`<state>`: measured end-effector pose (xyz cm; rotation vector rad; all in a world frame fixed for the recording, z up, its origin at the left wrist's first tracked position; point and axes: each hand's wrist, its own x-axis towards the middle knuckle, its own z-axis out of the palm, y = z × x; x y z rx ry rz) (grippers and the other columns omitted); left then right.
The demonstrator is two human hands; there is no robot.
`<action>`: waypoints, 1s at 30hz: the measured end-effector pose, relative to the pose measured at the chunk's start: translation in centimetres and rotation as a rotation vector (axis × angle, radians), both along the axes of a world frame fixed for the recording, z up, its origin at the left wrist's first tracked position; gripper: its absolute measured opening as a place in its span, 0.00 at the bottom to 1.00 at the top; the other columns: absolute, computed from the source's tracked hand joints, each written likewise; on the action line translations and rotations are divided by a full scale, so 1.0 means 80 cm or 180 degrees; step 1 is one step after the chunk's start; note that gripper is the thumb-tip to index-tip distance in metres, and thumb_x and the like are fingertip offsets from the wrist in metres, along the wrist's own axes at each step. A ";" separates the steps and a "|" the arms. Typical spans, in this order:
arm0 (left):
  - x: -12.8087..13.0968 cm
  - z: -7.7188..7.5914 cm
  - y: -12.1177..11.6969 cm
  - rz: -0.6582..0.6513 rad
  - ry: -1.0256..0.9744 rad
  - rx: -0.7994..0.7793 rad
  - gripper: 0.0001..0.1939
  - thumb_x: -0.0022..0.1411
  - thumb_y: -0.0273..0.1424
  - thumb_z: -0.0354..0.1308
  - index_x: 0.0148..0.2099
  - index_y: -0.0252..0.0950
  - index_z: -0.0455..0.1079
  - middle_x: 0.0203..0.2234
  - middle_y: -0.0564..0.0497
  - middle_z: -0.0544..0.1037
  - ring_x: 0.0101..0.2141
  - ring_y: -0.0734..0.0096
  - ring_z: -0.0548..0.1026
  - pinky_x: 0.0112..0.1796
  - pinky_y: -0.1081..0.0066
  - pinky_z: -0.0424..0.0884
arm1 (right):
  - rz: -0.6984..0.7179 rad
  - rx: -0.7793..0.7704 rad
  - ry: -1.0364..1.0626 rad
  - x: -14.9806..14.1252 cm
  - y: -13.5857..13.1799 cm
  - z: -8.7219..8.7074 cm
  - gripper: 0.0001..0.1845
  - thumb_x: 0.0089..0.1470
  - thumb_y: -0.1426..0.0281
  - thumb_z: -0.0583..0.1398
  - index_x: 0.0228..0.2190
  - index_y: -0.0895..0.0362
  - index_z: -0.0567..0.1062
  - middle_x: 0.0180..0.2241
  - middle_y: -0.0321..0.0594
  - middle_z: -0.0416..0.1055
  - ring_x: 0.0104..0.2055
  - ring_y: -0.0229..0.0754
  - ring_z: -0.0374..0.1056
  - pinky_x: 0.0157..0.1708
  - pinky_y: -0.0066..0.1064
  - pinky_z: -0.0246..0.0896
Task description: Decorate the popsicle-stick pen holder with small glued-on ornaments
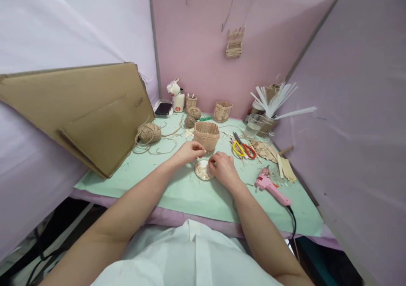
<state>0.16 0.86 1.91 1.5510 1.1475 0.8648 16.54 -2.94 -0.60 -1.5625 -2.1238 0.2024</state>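
My left hand (pixel 193 150) is closed in a pinch beside the front of a small wooden-stick basket (pixel 207 136), over the green table cover. Whatever lies between its fingertips is too small to make out. Just right of it, my right hand (pixel 221 166) has its fingers curled together at the right rim of a small round white dish (pixel 196 174). Pale wooden bits (pixel 203 169) lie in that dish. The right fingertips are partly hidden, and I cannot make out anything in them. The basket stands upright behind both hands, with a braided rim.
Scissors (pixel 242 146) with yellow and red handles and a pink glue gun (pixel 271 186) lie to the right. A twine ball (pixel 149 132) and a large cardboard panel (pixel 95 116) are at left. White strips (pixel 269 104) stick out of a container at the back right.
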 end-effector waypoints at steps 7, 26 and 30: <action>0.008 -0.008 0.003 0.0169 -0.0822 -0.0538 0.11 0.44 0.32 0.65 0.30 0.30 0.71 0.22 0.50 0.75 0.23 0.77 0.69 0.29 0.73 0.65 | -0.0128 -0.0565 0.3236 -0.002 0.014 0.003 0.10 0.46 0.63 0.60 0.26 0.57 0.72 0.22 0.34 0.67 0.25 0.36 0.60 0.28 0.28 0.55; 0.028 -0.006 -0.011 0.0277 -0.1796 -0.0968 0.14 0.39 0.30 0.71 0.28 0.30 0.72 0.23 0.50 0.76 0.27 0.76 0.73 0.38 0.70 0.70 | -0.0222 -0.0765 0.4014 -0.009 0.024 -0.012 0.10 0.41 0.63 0.63 0.25 0.57 0.73 0.21 0.32 0.67 0.22 0.32 0.57 0.24 0.25 0.53; 0.028 -0.007 -0.012 0.0248 -0.1814 -0.1009 0.14 0.39 0.30 0.71 0.28 0.30 0.72 0.23 0.50 0.75 0.27 0.77 0.72 0.36 0.72 0.70 | -0.0292 -0.0792 0.3957 -0.010 0.022 -0.010 0.12 0.41 0.61 0.63 0.25 0.57 0.73 0.21 0.32 0.67 0.21 0.32 0.56 0.23 0.25 0.53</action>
